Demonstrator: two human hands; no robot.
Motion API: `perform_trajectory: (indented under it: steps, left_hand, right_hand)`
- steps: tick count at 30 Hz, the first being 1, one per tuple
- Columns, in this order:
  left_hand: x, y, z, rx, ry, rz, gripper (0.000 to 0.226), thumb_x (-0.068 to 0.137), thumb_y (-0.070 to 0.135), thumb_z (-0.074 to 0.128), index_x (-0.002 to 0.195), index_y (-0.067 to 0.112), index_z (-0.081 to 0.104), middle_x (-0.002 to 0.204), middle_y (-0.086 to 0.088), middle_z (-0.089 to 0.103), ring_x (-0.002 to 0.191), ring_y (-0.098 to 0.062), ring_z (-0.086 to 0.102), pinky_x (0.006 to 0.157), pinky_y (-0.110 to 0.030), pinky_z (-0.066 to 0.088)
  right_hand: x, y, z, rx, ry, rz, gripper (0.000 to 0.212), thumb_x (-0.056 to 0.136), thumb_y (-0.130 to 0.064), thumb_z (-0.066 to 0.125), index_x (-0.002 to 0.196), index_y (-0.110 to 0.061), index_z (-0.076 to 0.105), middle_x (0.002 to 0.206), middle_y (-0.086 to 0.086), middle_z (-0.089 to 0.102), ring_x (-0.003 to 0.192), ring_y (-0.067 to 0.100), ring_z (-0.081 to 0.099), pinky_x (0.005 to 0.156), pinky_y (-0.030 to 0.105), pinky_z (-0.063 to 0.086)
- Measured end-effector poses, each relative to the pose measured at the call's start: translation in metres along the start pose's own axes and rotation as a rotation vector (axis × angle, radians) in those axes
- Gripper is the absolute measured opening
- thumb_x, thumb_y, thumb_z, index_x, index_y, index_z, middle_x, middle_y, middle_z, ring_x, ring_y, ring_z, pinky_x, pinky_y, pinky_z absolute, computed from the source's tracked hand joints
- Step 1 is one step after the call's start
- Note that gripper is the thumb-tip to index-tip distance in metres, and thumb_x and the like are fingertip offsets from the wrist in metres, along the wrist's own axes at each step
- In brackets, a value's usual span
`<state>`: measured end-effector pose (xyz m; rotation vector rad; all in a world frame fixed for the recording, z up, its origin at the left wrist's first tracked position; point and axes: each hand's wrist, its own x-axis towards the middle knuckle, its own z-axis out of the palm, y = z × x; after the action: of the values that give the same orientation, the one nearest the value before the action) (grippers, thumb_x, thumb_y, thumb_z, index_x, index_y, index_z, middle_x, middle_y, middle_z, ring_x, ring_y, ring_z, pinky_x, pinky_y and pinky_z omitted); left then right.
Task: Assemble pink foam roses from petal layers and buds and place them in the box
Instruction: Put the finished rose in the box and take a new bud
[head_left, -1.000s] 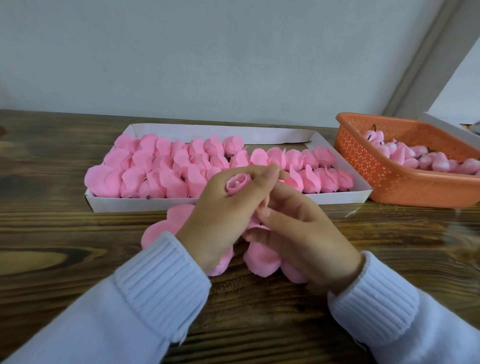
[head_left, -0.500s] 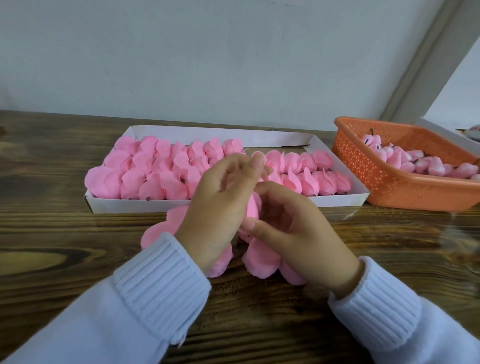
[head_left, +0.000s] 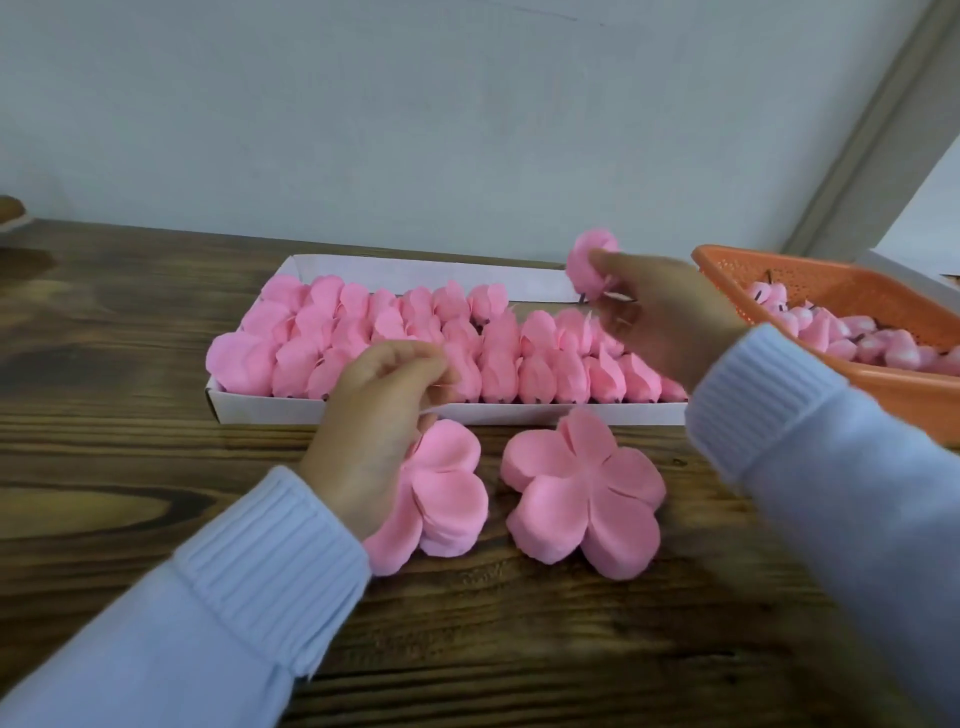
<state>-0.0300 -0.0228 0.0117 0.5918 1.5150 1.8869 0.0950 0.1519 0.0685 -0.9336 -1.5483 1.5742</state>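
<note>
My right hand (head_left: 660, 322) pinches an assembled pink rose (head_left: 589, 260) by its base and holds it above the back right part of the white box (head_left: 415, 275). Rows of finished roses (head_left: 395, 338) fill most of the box. My left hand (head_left: 374, 431) hovers with curled fingers over the left stack of petal layers (head_left: 447, 493) on the table, partly covering it. Motion blur hides whether its fingertips pinch a layer. A second stack of five-lobed petal layers (head_left: 582, 488) lies to the right of it, uncovered.
An orange perforated basket (head_left: 831, 286) with several pink buds (head_left: 852, 338) stands to the right of the box, behind my right forearm. The dark wooden table (head_left: 130, 467) runs to a pale wall at the back. A white box corner shows at the far right.
My hands have parted. The right hand lifted the finished rose up and back over the box. The left hand let go and stayed above the left petal stack.
</note>
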Motion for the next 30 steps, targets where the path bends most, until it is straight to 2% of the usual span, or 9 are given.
perform_trajectory:
  steps: [4, 7, 10, 15, 18, 20, 23, 27, 30]
  left_hand:
    - [0.000, -0.003, -0.001, 0.030, 0.009, 0.018, 0.029, 0.091, 0.004, 0.054, 0.071, 0.020, 0.067, 0.067, -0.001, 0.065, 0.076, -0.022, 0.058, 0.070, -0.030, 0.045]
    - [-0.001, -0.006, 0.001, 0.099, -0.020, 0.077, 0.022, 0.089, 0.003, 0.054, 0.077, 0.017, 0.065, 0.067, 0.002, 0.064, 0.071, -0.013, 0.060, 0.065, -0.024, 0.046]
    - [-0.002, -0.009, 0.002, 0.145, -0.035, 0.118, 0.016, 0.088, 0.004, 0.056, 0.082, 0.017, 0.065, 0.062, 0.008, 0.063, 0.058, 0.001, 0.058, 0.056, -0.013, 0.045]
    - [-0.005, -0.010, 0.003, 0.206, -0.043, 0.160, 0.014, 0.086, 0.006, 0.058, 0.084, 0.018, 0.065, 0.072, 0.004, 0.067, 0.060, 0.004, 0.060, 0.058, -0.008, 0.046]
    - [-0.003, -0.010, 0.004, 0.209, -0.039, 0.148, 0.014, 0.087, 0.005, 0.058, 0.086, 0.018, 0.065, 0.076, 0.002, 0.068, 0.059, 0.004, 0.060, 0.057, -0.008, 0.046]
    - [-0.003, -0.009, 0.003, 0.208, -0.040, 0.129, 0.014, 0.087, 0.007, 0.058, 0.087, 0.019, 0.065, 0.077, 0.002, 0.069, 0.059, 0.004, 0.061, 0.056, -0.007, 0.045]
    - [-0.003, -0.010, 0.002, 0.227, -0.056, 0.129, 0.012, 0.086, 0.009, 0.059, 0.087, 0.020, 0.065, 0.079, 0.001, 0.069, 0.061, 0.003, 0.062, 0.056, -0.007, 0.045]
    - [-0.003, -0.011, 0.002, 0.231, -0.069, 0.140, 0.012, 0.083, 0.009, 0.058, 0.087, 0.018, 0.065, 0.077, -0.001, 0.069, 0.063, 0.000, 0.062, 0.060, -0.010, 0.047]
    - [-0.003, -0.012, 0.002, 0.258, -0.083, 0.156, 0.013, 0.083, 0.009, 0.058, 0.087, 0.019, 0.065, 0.074, 0.003, 0.069, 0.065, -0.001, 0.063, 0.062, -0.010, 0.048]
  right_hand:
    - [0.052, -0.007, 0.011, -0.254, 0.113, -0.079, 0.009, 0.090, -0.018, 0.061, 0.098, -0.020, 0.056, 0.082, -0.001, 0.062, 0.075, 0.012, 0.058, 0.060, 0.022, 0.041]
    - [0.079, -0.001, 0.023, -0.387, 0.069, -0.031, 0.031, 0.089, -0.015, 0.055, 0.119, -0.025, 0.050, 0.074, -0.005, 0.064, 0.069, 0.010, 0.060, 0.067, 0.024, 0.047]
    - [0.096, 0.007, 0.030, -0.623, 0.032, 0.012, 0.036, 0.088, -0.007, 0.054, 0.123, -0.016, 0.053, 0.090, 0.005, 0.068, 0.084, 0.019, 0.066, 0.074, 0.032, 0.054]
    - [0.102, 0.021, 0.040, -1.022, 0.059, -0.041, 0.007, 0.082, -0.008, 0.056, 0.078, -0.008, 0.062, 0.063, -0.001, 0.055, 0.076, 0.022, 0.058, 0.073, 0.031, 0.052]
    - [0.108, 0.023, 0.042, -1.118, 0.041, 0.010, 0.018, 0.078, -0.008, 0.062, 0.063, -0.014, 0.053, 0.073, 0.005, 0.060, 0.076, 0.021, 0.057, 0.072, 0.029, 0.049]
    - [0.110, 0.022, 0.043, -1.146, -0.002, 0.041, 0.006, 0.079, -0.011, 0.060, 0.073, -0.012, 0.058, 0.080, 0.008, 0.062, 0.075, 0.021, 0.057, 0.071, 0.029, 0.050]
    - [0.111, 0.022, 0.041, -1.254, -0.107, 0.047, 0.020, 0.086, -0.026, 0.057, 0.074, -0.009, 0.056, 0.077, 0.005, 0.060, 0.069, 0.021, 0.053, 0.061, 0.025, 0.042]
    - [0.109, 0.023, 0.039, -1.339, -0.202, 0.012, 0.039, 0.092, -0.037, 0.055, 0.110, -0.004, 0.066, 0.110, 0.010, 0.066, 0.093, 0.024, 0.060, 0.076, 0.031, 0.045]
    - [0.106, 0.023, 0.037, -1.362, -0.256, -0.028, 0.042, 0.096, -0.037, 0.051, 0.114, -0.001, 0.065, 0.117, 0.014, 0.065, 0.094, 0.024, 0.057, 0.079, 0.030, 0.044]
